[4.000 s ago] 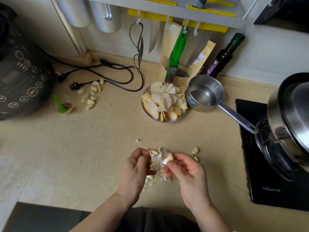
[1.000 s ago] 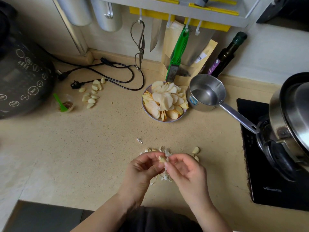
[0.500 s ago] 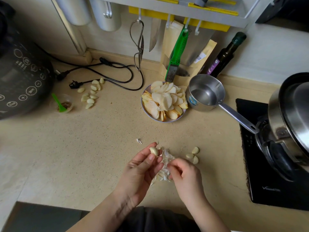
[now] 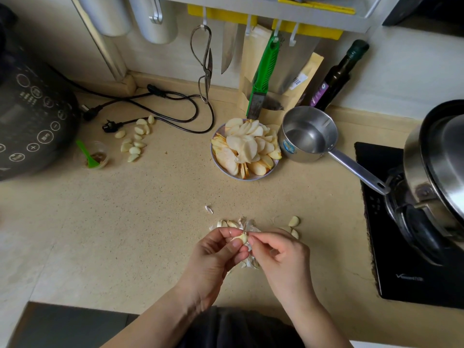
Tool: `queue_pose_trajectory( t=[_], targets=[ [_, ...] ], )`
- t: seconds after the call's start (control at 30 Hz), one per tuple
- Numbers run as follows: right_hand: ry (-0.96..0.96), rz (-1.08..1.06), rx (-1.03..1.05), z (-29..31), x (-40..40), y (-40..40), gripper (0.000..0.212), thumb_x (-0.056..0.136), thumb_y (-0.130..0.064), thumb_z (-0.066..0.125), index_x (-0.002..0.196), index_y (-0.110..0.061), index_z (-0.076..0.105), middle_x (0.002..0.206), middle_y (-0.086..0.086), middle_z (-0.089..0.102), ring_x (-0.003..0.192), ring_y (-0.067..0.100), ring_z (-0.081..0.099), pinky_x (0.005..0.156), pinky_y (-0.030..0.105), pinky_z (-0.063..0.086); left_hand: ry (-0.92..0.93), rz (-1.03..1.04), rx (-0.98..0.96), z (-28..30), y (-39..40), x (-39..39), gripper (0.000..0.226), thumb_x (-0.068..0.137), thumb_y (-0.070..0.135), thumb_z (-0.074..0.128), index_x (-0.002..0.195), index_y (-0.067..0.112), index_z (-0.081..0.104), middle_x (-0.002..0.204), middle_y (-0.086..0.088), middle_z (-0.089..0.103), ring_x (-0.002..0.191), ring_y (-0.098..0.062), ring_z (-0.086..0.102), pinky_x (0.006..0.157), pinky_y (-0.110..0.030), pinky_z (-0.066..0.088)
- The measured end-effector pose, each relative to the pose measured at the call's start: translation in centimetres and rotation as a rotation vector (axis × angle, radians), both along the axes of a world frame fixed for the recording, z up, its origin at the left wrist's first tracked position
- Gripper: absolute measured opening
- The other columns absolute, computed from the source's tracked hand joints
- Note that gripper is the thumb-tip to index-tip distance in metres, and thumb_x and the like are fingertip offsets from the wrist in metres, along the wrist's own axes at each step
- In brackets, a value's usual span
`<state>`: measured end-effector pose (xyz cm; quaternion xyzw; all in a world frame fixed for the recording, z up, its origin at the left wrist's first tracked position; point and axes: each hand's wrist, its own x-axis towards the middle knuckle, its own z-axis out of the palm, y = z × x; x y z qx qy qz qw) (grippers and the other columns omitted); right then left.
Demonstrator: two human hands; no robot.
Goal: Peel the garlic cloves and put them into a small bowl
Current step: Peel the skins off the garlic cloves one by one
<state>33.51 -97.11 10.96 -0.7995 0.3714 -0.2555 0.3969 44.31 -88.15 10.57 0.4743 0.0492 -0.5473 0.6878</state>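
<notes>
Clove [image 4: 240, 238] now between both hands

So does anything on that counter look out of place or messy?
Yes. The peeled garlic cloves lie loose on the countertop beside a power cord, not in a bowl. Papery skins are scattered by the hands, with one scrap lying apart.
</notes>
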Motion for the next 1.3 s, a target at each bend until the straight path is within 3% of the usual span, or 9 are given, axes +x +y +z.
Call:
queue_pose_trajectory(
  t=[0.17,0.43,0.57,0.67,0.8,0.87,0.97,1.1,1.3],
  targets=[
    [-0.003,0.01,0.013,0.0,-0.1,0.0,0.012,0.076,-0.005,0.076,0.079,-0.016,0.076,0.073,-0.01,0.067,0.066,0.005,0.064,0.058,0.022,0.053,-0.155,-0.028,0.036,-0.2,-0.1,-0.2,0.015,0.081,-0.006,0.059,0.085,0.006,0.069,0.073,-0.006,0.068,0.066,-0.016,0.066,0.066,-0.02,0.055],
    [0.037,0.006,-0.082,0.1,0.5,0.0,0.013,0.068,-0.001,0.073,0.066,-0.012,0.067,0.061,-0.004,0.063,0.053,0.012,0.06,0.049,0.033,0.05,-0.386,-0.069,0.036,-0.2,0.3,-0.3,0.014,0.084,-0.007,0.059,0.092,0.001,0.067,0.077,-0.016,0.066,0.071,-0.023,0.061,0.074,-0.028,0.055],
    [0.004,-0.034,-0.006,-0.2,0.4,0.1,0.016,0.069,0.001,0.072,0.066,-0.014,0.066,0.06,-0.006,0.064,0.055,0.011,0.062,0.052,0.029,0.051,-0.325,-0.053,0.031,-0.1,0.2,-0.5,0.014,0.079,-0.002,0.063,0.09,0.003,0.069,0.077,-0.014,0.068,0.069,-0.019,0.063,0.071,-0.025,0.055],
    [-0.065,-0.135,0.198,-0.4,0.4,0.2,0.024,0.073,0.004,0.072,0.067,-0.018,0.068,0.059,-0.007,0.065,0.054,0.008,0.06,0.053,0.018,0.048,-0.079,0.021,0.001,0.1,-0.1,-0.6,0.016,0.071,0.003,0.065,0.085,0.005,0.071,0.074,-0.011,0.068,0.064,-0.016,0.066,0.065,-0.022,0.056],
    [-0.076,-0.157,0.258,-0.6,0.1,0.1,0.021,0.077,0.002,0.07,0.072,-0.018,0.069,0.063,-0.004,0.066,0.058,0.015,0.061,0.056,0.035,0.053,0.095,0.063,-0.029,0.0,-0.2,-0.3,0.017,0.071,-0.002,0.063,0.085,0.002,0.07,0.074,-0.012,0.066,0.062,-0.017,0.065,0.061,-0.022,0.057],
    [-0.11,-0.122,0.235,-0.3,-0.1,0.1,0.015,0.081,0.0,0.069,0.079,-0.015,0.071,0.071,-0.003,0.069,0.065,0.017,0.065,0.059,0.039,0.056,0.091,0.064,-0.032,0.0,-0.2,-0.3,0.018,0.07,-0.003,0.063,0.087,0.001,0.069,0.076,-0.013,0.065,0.064,-0.018,0.066,0.062,-0.023,0.057],
    [-0.1,-0.05,0.163,0.0,-0.1,0.2,0.014,0.079,-0.004,0.073,0.087,-0.015,0.073,0.081,-0.005,0.07,0.073,0.015,0.068,0.059,0.034,0.057,-0.006,0.041,-0.046,-0.1,-0.1,-0.4,0.018,0.071,-0.001,0.064,0.088,0.003,0.068,0.083,-0.014,0.064,0.073,-0.02,0.065,0.07,-0.024,0.057],
    [-0.043,-0.038,0.008,0.3,0.3,0.4,0.015,0.074,-0.002,0.078,0.081,-0.015,0.074,0.076,-0.008,0.068,0.067,0.007,0.065,0.055,0.027,0.054,-0.172,0.025,-0.036,-0.2,-0.1,-0.5,0.017,0.071,0.005,0.066,0.088,0.006,0.068,0.088,-0.016,0.064,0.078,-0.021,0.065,0.075,-0.025,0.055],
    [0.089,-0.081,-0.109,0.5,0.6,0.4,0.016,0.069,-0.002,0.078,0.067,-0.013,0.067,0.063,-0.007,0.061,0.056,0.009,0.056,0.051,0.03,0.05,-0.262,-0.002,-0.016,-0.4,-0.1,-0.6,0.017,0.07,0.006,0.069,0.087,0.009,0.07,0.086,-0.015,0.066,0.081,-0.026,0.061,0.075,-0.027,0.053]
  ],
)
